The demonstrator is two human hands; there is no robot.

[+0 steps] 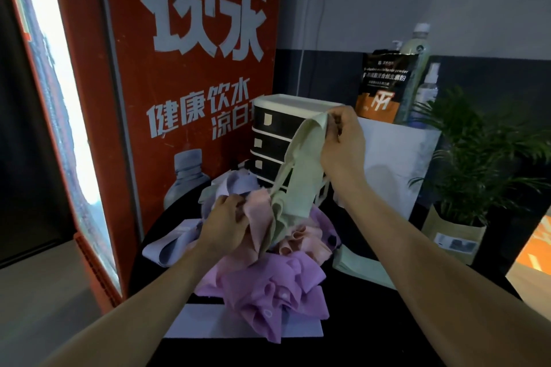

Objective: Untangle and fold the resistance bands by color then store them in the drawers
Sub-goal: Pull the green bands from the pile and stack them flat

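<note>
Small drawer unit (277, 134) at back of dark table (372, 322) — tangled pile of bands (262, 271) in front of it. Right hand (343, 143), raised beside the unit, pinches a green band (301, 164) taut, prob. to free it; left hand (226, 223) grips a pink band (259, 217), anchoring the pile.

We note a pale green band (301, 158) stretched upward from a tangled heap of pink (259, 217), purple (268, 292) and lavender bands (176, 241) on the desk; cream-and-black drawers (277, 131) behind, closed.
</note>
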